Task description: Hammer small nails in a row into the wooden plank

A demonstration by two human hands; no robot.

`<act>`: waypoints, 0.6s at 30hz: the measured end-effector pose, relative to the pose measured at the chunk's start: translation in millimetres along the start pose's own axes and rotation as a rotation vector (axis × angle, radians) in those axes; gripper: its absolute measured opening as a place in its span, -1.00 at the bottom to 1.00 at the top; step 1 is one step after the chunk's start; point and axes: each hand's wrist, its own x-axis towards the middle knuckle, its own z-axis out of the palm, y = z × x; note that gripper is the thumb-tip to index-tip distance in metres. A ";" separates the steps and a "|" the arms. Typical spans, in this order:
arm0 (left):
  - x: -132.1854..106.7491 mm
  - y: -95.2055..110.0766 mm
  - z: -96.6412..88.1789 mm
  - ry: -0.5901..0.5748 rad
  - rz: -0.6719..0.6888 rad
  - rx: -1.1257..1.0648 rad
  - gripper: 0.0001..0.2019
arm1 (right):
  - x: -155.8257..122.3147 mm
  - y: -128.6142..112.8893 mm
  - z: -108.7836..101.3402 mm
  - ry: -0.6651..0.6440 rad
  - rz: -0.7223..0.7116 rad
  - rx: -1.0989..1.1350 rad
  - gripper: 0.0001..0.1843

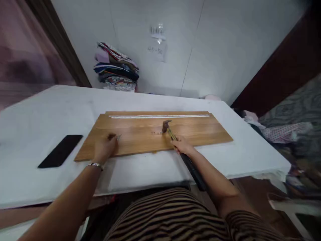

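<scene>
My right hand (182,145) is wrapped round the shaft of a claw hammer (171,134). The hammer's metal head rests on or just above a wooden board (135,132), and its black grip end points back toward me. Near the head lie several tiny pieces (156,133), too small to name. Over the left part of the board, my left hand (106,147) has its fingers curled together. Small, thin silvery pieces (119,137) that look like nails show at those fingertips; I cannot tell whether they are held or lying on the wood.
Two thin white strips (160,116) run along the board's far edge. A black phone (60,151) lies left of the board on the white table (150,170). Folded cloths (116,68) are stacked against the wall. More fabric (286,132) is heaped beyond the table's right edge.
</scene>
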 end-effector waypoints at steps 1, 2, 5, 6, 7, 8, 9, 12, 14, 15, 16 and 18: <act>0.1 0.9 -0.4 -0.001 -0.001 0.006 -0.62 | -0.2 -0.7 0.3 0.010 -0.014 0.001 -0.90; 0.2 1.7 -0.7 -0.001 -0.002 0.011 -0.63 | -0.4 -1.3 0.6 0.017 -0.025 0.004 -0.90; 0.8 3.4 -0.7 0.014 -0.008 0.013 -0.66 | 0.0 -2.6 3.4 0.019 -0.037 0.027 -0.88; 1.1 3.5 -0.3 0.022 -0.012 0.010 -0.67 | 0.6 -2.8 5.0 0.012 -0.035 0.039 -0.87; 1.4 3.4 0.2 0.031 -0.013 0.005 -0.68 | 1.3 -2.8 6.9 -0.001 -0.032 0.050 -0.85; 1.8 3.1 0.8 0.040 -0.011 -0.001 -0.69 | 2.2 -2.8 8.9 -0.015 -0.031 0.057 -0.84; 2.2 2.7 1.4 0.048 -0.009 -0.007 -0.71 | 3.2 -2.7 10.9 -0.030 -0.030 0.059 -0.83; 3.3 1.1 2.6 0.060 0.008 -0.020 -0.74 | 6.1 -2.0 15.8 -0.049 -0.024 0.042 -0.82; 3.7 0.5 2.6 0.058 0.013 -0.026 -0.75 | 7.1 -1.3 16.8 -0.051 -0.013 0.033 -0.83; 3.7 0.5 2.4 0.058 0.013 -0.028 -0.75 | 7.2 -0.9 16.4 -0.048 -0.009 0.034 -0.83; 3.6 0.6 2.2 0.057 0.013 -0.029 -0.76 | 7.1 -0.4 15.5 -0.043 -0.006 0.039 -0.83; 3.3 1.2 1.5 0.058 0.012 -0.031 -0.76 | 6.3 0.8 12.7 -0.023 -0.014 0.058 -0.82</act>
